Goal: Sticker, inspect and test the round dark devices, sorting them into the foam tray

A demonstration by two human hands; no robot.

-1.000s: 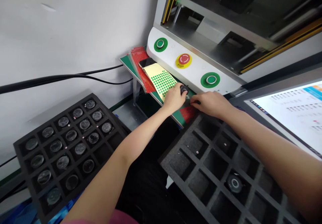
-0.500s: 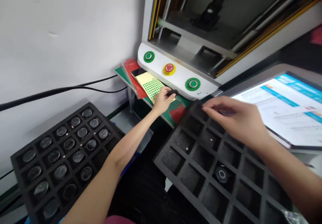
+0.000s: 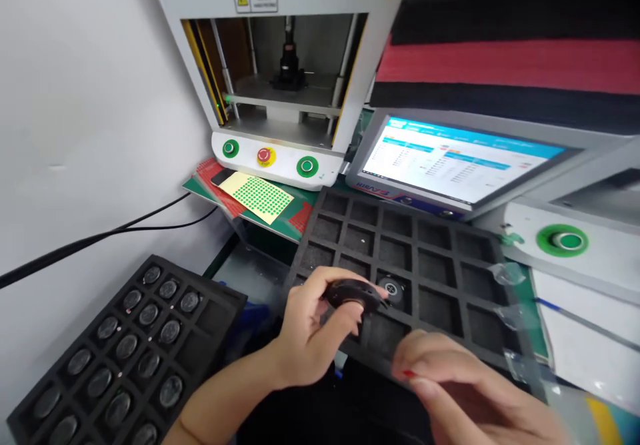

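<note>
Now: left hand (image 3: 305,338), drawn back from the yellow sheet of green dot stickers (image 3: 257,197), grip pinching a round black disc part (image 3: 353,294) above the black foam grid tray (image 3: 465,245). Right hand (image 3: 450,382), blurred, grip loosely curled, holding nothing discernible.

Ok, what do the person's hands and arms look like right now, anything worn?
Both are bare: no gloves, sleeves, watch or rings show. The left hand and its forearm are uncovered down to the frame edge. The right hand is partly blurred, with a red-painted nail on one fingertip.
</note>
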